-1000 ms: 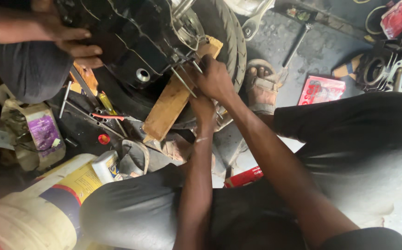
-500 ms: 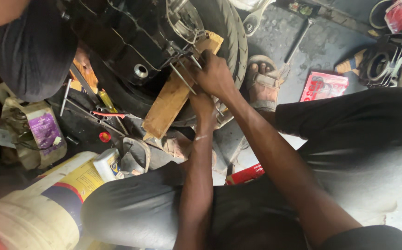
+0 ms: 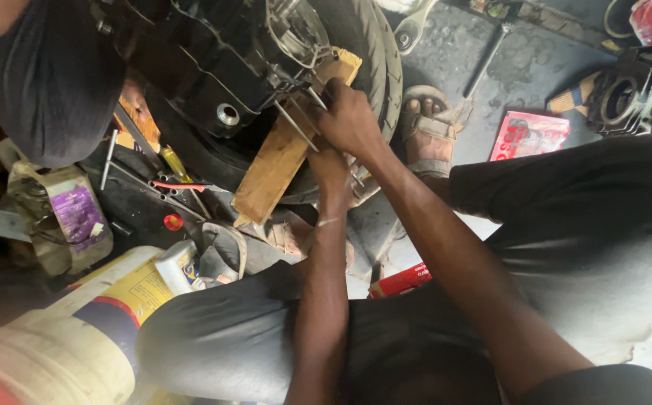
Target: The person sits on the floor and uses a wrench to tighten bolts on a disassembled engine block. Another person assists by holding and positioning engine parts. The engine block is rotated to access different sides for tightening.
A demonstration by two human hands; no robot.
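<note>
The right hand (image 3: 352,120) is closed, its fingers curled around thin metal rods (image 3: 296,124) that stick out of a black engine (image 3: 213,67). The left hand (image 3: 331,169) sits just below it, touching its underside; whether it grips anything cannot be told, since the right hand hides its fingers. Both hands rest over a wooden block (image 3: 281,161) that slants down and away from them, wedged between the engine and a tyre (image 3: 375,52). Just beyond the right hand, past the tyre, is a sandalled foot (image 3: 427,131) on the floor (image 3: 483,82). Further out that way lie a red packet (image 3: 528,136) and a spanner (image 3: 412,26). On the opposite side of the block lie a yellow-handled screwdriver (image 3: 174,163), and nearer the person's knee a large white and yellow bucket (image 3: 78,330).
</note>
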